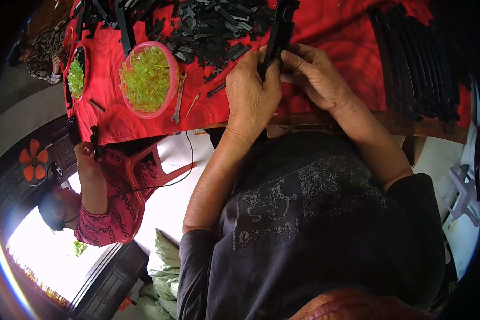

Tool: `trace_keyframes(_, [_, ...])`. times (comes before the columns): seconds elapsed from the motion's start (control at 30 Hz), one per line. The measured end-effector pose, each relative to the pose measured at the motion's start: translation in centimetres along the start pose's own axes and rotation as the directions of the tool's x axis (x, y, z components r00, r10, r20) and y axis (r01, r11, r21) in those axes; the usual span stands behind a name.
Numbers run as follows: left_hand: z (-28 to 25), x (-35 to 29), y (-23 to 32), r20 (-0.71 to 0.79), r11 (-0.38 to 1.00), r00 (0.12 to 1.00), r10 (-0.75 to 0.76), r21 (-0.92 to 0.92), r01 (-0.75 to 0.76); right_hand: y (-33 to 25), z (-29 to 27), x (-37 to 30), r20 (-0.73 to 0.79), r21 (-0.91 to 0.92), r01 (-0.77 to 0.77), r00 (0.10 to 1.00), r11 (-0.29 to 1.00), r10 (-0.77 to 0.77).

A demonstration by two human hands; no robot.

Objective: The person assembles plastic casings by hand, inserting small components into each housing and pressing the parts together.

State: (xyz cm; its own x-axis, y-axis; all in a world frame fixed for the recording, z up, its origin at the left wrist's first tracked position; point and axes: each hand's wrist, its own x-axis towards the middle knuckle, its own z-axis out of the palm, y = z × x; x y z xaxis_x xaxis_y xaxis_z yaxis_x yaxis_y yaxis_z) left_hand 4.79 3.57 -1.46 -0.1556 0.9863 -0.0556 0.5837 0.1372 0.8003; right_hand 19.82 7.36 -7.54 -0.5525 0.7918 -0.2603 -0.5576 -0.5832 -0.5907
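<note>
Bowls (173,72) hold yellow-green pieces (145,79) — left grip (252,95) and right grip (324,77) clamped on black part (280,33).

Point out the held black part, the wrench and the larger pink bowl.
Held black part (280,37): head view, middle of visible length.
Wrench (180,97): head view, handle.
Larger pink bowl (174,72): head view, right rim.

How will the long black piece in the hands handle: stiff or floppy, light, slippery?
Probably stiff: the long black piece extends past the left hand and right hand without visible sag. Likely light, given its slim shape. Perhaps somewhat slippery, as its surface looks smooth.
</note>
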Motion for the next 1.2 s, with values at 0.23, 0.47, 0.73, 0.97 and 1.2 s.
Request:
trace_keyframes(0.23, [0.7, 0.2, -1.0, -0.024, 0.998, 0.998, 0.057, 0.032, -0.056, -0.4, -0.1, -0.1, 0.058, 0.030, 0.006, 0.998, 1.000, -0.008])
trace_keyframes(0.47, [0.6, -0.2, -1.0, -0.005, 0.999, 1.000, 0.004, 0.042, -0.004, -0.4, 0.6, -0.1, -0.043, -0.058, 0.015, 0.999, 0.998, -0.017])
trace_keyframes(0.73, [0.8, 0.0, -0.2, -0.064, 0.999, 0.997, -0.036, 0.015, 0.037, 0.2, 0.5, 0.1, -0.051, -0.103, 0.061, 0.996, 0.993, -0.066])
trace_keyframes(0.97, [0.6, 0.3, -0.1, -0.027, 0.997, 0.997, -0.073, -0.011, 0.073, 0.4, 0.4, 0.2, -0.090, -0.096, 0.041, 0.995, 0.995, -0.049])
trace_keyframes(1.2, [0.6, 0.3, -0.3, -0.035, 0.999, 0.999, -0.008, 0.031, 0.009, 0.3, 0.7, 0.0, -0.082, -0.096, 0.047, 0.995, 0.994, -0.055])
